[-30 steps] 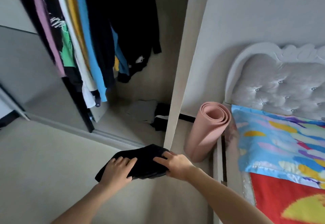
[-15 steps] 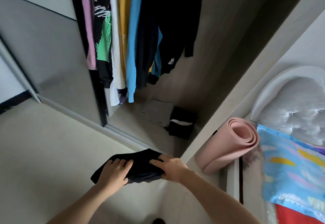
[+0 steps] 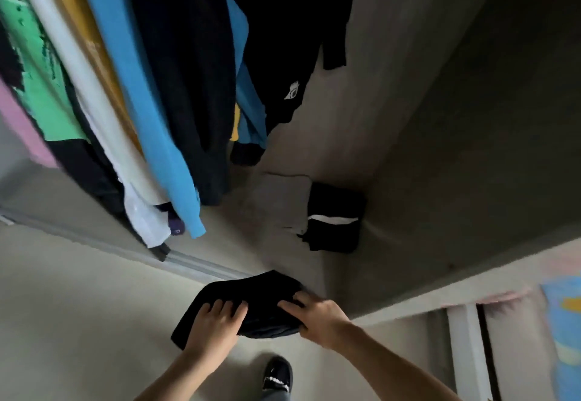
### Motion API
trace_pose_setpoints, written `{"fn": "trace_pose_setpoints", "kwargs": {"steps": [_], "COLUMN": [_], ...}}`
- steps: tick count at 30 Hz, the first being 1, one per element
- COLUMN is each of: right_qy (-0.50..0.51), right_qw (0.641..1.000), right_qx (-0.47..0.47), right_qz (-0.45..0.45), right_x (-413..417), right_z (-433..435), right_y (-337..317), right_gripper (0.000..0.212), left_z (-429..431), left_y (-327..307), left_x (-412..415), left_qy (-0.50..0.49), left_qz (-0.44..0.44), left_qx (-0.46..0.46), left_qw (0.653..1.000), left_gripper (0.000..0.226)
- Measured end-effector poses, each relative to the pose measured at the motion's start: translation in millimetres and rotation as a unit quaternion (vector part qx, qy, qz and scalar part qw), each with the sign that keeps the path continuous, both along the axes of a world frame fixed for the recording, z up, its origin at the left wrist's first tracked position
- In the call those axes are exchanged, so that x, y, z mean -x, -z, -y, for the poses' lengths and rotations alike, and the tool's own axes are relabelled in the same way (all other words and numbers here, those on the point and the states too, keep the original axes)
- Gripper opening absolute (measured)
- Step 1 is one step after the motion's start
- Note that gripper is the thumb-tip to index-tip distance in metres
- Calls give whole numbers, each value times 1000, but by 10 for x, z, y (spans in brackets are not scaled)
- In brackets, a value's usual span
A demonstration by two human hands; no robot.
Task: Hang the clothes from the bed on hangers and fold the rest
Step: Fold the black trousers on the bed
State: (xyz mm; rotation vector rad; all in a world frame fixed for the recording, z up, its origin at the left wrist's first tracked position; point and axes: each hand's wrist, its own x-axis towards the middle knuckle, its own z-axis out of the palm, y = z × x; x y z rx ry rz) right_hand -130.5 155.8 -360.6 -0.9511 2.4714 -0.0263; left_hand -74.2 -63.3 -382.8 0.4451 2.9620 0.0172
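I carry a folded black garment (image 3: pixel 251 293) in front of me, just outside the open wardrobe. My left hand (image 3: pixel 213 325) grips its near left edge with fingers over the top. My right hand (image 3: pixel 317 317) holds its right end, thumb under and fingers on top. On the wardrobe floor lie a folded grey garment (image 3: pixel 283 202) and a folded black garment with a white stripe (image 3: pixel 334 221), side by side. Above them hang several clothes, among them a blue top (image 3: pixel 141 86) and a black jacket (image 3: pixel 283 39).
The wardrobe's sliding-door track (image 3: pixel 188 264) runs across the floor ahead. Its side wall (image 3: pixel 471 149) stands at the right. A corner of the bed with a colourful pillow (image 3: pixel 566 322) shows at far right. My black shoe (image 3: pixel 278 372) is on the pale floor below.
I have stepped closer to the wardrobe and the view has swung left, away from the bed and the pink mat. Both hands keep the same hold on the folded black garment.
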Motion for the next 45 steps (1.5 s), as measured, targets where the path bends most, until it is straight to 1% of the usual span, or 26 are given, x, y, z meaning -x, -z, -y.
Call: {"fn": "trace_pose_setpoints", "kwargs": {"steps": [2,4,6,8,10,12,13,14,15,16,17,18,19,21,23,27,31,33,37,39,40,41,42,43,44,45], "right_qy": [13,47,28,32,67,127,171,224,272,297,293,288,277,269,281,331,381,396,441,497,539,590,654,718,774,813], "right_qw": [999,997,992,974,967,962,954,945,934,923,920,914,920,933,934,924,909,901,877,849,824,791,741,679,611,548], "right_qx": [-31,-11,-4,21,0,-89,-141,-183,-219,-246,-249,-244,-216,-164,-138,-124,-115,-120,-120,-96,-74,-42,3,54,108,158], "right_qz": [-23,-65,-125,-222,-246,-224,-204,-153,-78,4,74,149,174,173,170,147,124,132,148,154,156,159,153,141,129,117], "right_x": [255,594,822,955,1055,1151,1160,1117,1051,948,813,711,631,492,436,493,467,449,561,687,758,844,939,1023,1105,1208], "right_z": [31,-22,-108,-255,-464,-645,-689,-705,-688,-664,-592,-488,-380,-172,-64,-41,-102,-134,-253,-306,-338,-382,-444,-510,-577,-652], "right_y": [197,699,1139,1614,2103,2476,2649,2731,2774,2868,2936,2929,2874,2684,2326,1675,1355,1454,2220,2638,2878,3094,3323,3549,3768,4013], "right_gripper": [73,73,59,31,35,39,38,38,49,63,68,67,64,59,53,41,39,43,66,72,74,77,81,87,96,108], "left_z": [-4,-20,-85,-218,-456,-731,-846,-892,-900,-868,-813,-747,-676,-550,-499,-533,-489,-443,-431,-466,-505,-561,-638,-727,-816,-928], "left_y": [287,729,1154,1590,2094,2498,2730,2889,2990,3051,3055,3028,2954,2739,2385,1755,1430,1501,2230,2652,2905,3145,3418,3688,3931,4220], "left_x": [372,803,1165,1438,1679,1869,1930,1950,1914,1854,1776,1708,1656,1564,1531,1530,1550,1611,1703,1710,1694,1694,1715,1735,1751,1790], "left_qy": [16,26,51,81,111,134,143,135,122,120,118,118,122,110,114,129,123,117,78,46,33,7,-47,-126,-222,-312], "left_qz": [-28,-72,-85,-83,-37,39,87,161,207,257,284,289,287,286,290,292,280,265,276,301,314,331,355,376,397,407], "left_qx": [-2,-3,6,3,-4,5,22,45,69,99,120,130,130,133,137,116,108,107,101,78,66,34,-22,-98,-192,-295], "left_qw": [999,997,995,993,993,990,986,977,968,954,944,941,941,943,940,941,946,951,953,949,947,943,934,913,870,806], "left_gripper": [37,37,40,43,47,53,70,92,100,96,87,80,75,71,68,64,61,63,69,72,75,79,83,89,92,93]}}
